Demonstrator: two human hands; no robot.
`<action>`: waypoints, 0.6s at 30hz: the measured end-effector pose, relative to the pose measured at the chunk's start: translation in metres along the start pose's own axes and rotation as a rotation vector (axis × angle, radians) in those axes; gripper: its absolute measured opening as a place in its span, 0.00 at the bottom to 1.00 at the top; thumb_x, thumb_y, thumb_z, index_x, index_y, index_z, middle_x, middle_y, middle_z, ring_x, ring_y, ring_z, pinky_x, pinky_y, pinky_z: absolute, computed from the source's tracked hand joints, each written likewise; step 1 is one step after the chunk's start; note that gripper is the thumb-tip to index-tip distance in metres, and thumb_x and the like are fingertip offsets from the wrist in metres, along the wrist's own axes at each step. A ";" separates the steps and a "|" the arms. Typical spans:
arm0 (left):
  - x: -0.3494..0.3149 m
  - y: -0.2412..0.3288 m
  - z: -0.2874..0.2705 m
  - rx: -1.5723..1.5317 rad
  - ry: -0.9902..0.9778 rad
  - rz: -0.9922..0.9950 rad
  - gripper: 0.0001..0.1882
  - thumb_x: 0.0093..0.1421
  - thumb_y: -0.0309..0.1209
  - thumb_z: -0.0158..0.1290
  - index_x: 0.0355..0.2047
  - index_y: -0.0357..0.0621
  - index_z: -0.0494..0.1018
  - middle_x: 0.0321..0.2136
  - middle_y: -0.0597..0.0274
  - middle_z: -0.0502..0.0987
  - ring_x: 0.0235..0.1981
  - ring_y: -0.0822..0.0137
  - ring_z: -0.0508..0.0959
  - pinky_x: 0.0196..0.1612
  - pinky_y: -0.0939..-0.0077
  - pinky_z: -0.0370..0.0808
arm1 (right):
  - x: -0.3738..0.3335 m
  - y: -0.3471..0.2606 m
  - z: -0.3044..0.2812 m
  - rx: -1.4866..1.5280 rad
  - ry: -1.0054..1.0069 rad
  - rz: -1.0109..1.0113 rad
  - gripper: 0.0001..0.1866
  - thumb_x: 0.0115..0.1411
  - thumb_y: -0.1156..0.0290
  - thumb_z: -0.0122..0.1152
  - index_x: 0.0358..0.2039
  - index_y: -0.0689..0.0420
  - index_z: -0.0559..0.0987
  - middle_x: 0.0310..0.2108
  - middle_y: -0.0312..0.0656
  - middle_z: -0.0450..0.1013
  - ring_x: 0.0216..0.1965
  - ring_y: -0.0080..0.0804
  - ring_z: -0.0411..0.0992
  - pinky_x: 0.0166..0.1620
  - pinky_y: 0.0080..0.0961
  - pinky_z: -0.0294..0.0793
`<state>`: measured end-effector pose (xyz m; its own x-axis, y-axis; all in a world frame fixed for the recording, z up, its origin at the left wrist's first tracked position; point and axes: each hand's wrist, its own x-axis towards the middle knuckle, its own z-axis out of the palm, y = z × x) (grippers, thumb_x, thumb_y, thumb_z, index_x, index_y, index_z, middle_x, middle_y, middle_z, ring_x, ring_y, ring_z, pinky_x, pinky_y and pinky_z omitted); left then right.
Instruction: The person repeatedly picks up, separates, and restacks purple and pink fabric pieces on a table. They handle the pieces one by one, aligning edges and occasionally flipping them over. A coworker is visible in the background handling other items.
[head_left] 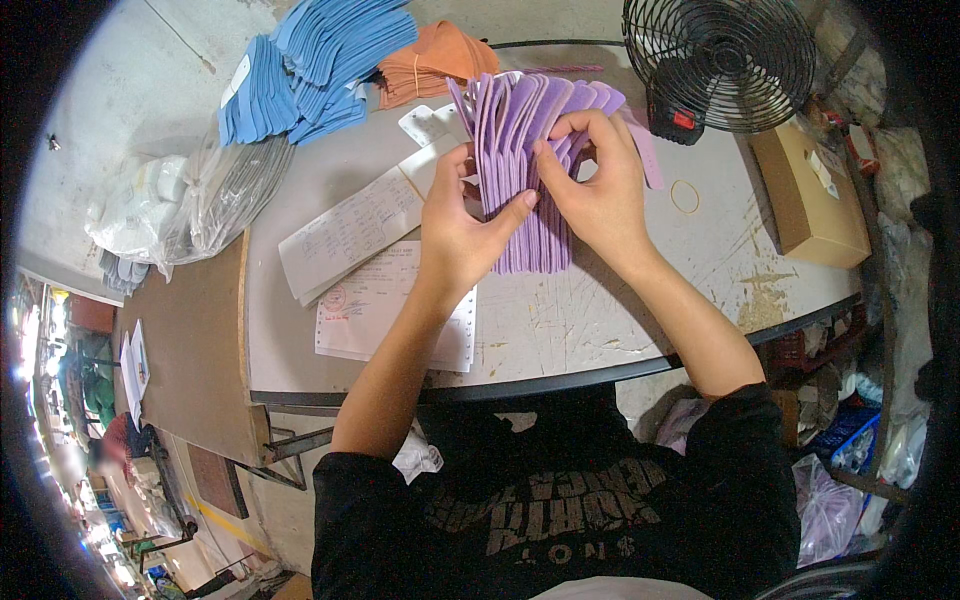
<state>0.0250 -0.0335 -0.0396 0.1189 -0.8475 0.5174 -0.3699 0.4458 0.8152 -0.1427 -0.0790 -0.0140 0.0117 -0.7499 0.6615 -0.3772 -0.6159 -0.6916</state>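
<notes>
A thick bundle of flat purple cut pieces (528, 245), seemingly leather or felt, stands on edge above the table in front of me. Their rounded upper ends fan apart; lower down they lie pressed together. My left hand (465, 225) grips the bundle's left side, thumb across the near face and fingers behind. At the right, my right hand (603, 195) has its thumb and index finger curled around the upper ends of some pieces. Part of the right fingers is hidden behind the bundle.
Blue pieces (310, 75) and an orange bundle (440, 65) lie at the back left. Handwritten sheets (350, 235) and a printed form (395, 335) are left of my hands. A black fan (725, 60), a cardboard box (805, 200) and a rubber band (685, 197) are right.
</notes>
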 end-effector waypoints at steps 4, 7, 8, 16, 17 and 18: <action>0.000 0.000 0.000 0.000 -0.005 -0.018 0.34 0.54 0.32 0.73 0.57 0.35 0.69 0.44 0.54 0.81 0.40 0.67 0.80 0.44 0.73 0.78 | 0.001 -0.002 -0.001 0.035 0.030 -0.058 0.12 0.56 0.72 0.70 0.41 0.56 0.81 0.34 0.44 0.69 0.34 0.40 0.70 0.38 0.35 0.71; 0.000 -0.001 0.000 -0.002 -0.002 -0.024 0.34 0.55 0.32 0.72 0.57 0.35 0.69 0.44 0.54 0.81 0.40 0.67 0.80 0.44 0.73 0.78 | 0.000 -0.004 -0.004 -0.042 -0.013 -0.063 0.12 0.56 0.71 0.70 0.41 0.55 0.82 0.35 0.45 0.69 0.36 0.41 0.70 0.39 0.36 0.71; 0.000 -0.002 0.000 0.007 -0.003 -0.017 0.34 0.55 0.32 0.72 0.57 0.35 0.69 0.44 0.54 0.81 0.40 0.67 0.80 0.44 0.73 0.78 | -0.001 -0.005 -0.004 -0.050 -0.033 -0.054 0.12 0.56 0.70 0.70 0.41 0.55 0.82 0.35 0.45 0.70 0.37 0.42 0.71 0.40 0.36 0.71; 0.001 -0.003 0.000 0.006 -0.003 0.012 0.29 0.61 0.32 0.68 0.57 0.35 0.68 0.45 0.54 0.81 0.39 0.69 0.80 0.42 0.75 0.78 | 0.000 -0.006 0.001 -0.045 -0.001 -0.042 0.14 0.56 0.63 0.75 0.38 0.55 0.82 0.37 0.46 0.70 0.40 0.44 0.72 0.44 0.36 0.72; 0.001 -0.002 0.000 -0.021 -0.001 -0.020 0.28 0.62 0.32 0.67 0.58 0.35 0.68 0.45 0.54 0.81 0.39 0.70 0.80 0.41 0.75 0.78 | 0.000 -0.006 0.001 -0.045 0.002 -0.041 0.13 0.56 0.64 0.74 0.38 0.55 0.81 0.37 0.46 0.70 0.40 0.44 0.72 0.44 0.36 0.72; 0.001 -0.002 0.000 -0.049 0.000 -0.052 0.27 0.64 0.32 0.66 0.58 0.35 0.68 0.45 0.54 0.81 0.39 0.70 0.80 0.40 0.76 0.78 | -0.001 -0.005 0.001 -0.045 0.006 -0.041 0.13 0.56 0.65 0.74 0.38 0.55 0.81 0.37 0.46 0.70 0.40 0.44 0.71 0.44 0.36 0.72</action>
<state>0.0256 -0.0350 -0.0405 0.1372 -0.8697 0.4741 -0.3181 0.4146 0.8526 -0.1394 -0.0755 -0.0109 0.0224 -0.7229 0.6905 -0.4176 -0.6344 -0.6506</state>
